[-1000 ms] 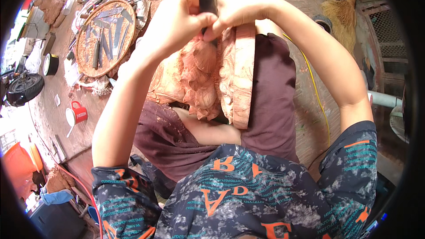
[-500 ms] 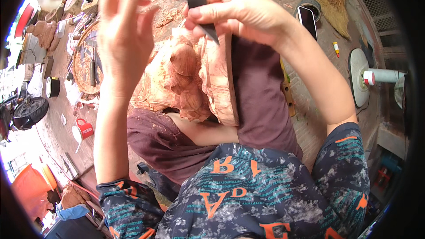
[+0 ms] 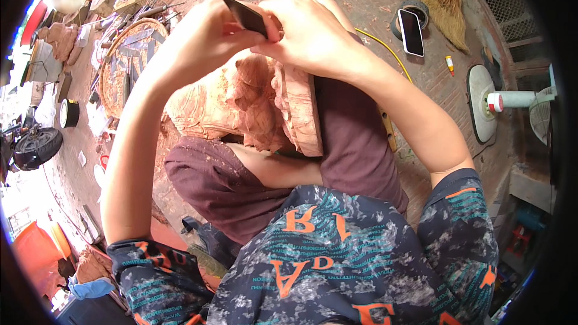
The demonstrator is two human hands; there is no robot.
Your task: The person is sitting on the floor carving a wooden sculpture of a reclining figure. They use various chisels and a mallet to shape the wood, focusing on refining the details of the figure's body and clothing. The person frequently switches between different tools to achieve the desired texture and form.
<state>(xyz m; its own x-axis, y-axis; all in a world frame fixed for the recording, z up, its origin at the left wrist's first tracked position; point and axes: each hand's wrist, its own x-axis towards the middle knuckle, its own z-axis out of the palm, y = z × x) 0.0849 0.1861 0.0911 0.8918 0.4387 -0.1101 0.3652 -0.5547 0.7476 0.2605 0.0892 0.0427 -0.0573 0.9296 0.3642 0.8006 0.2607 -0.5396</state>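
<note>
- Black blade (image 3: 244, 17) is tilted between the two hands, above the carved wood (image 3: 244, 105).
- Right hand (image 3: 307, 33) is closed on the lower end of it.
- Left hand (image 3: 201, 39) bends its fingers beside it; whether they grip, I cannot tell.
- Carved wood lies on the lap, against the maroon trousers (image 3: 361, 132).
- Farther, left: round basket (image 3: 103, 84) with tools.
- Farther, right: phone (image 3: 411, 33).

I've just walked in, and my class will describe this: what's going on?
A seated person has a carved wooden piece against their legs. Above it, the left hand and right hand are together at a dark flat blade, hiding its lower end. More tools lie on a round woven tray to the left, a phone to the right.
</note>
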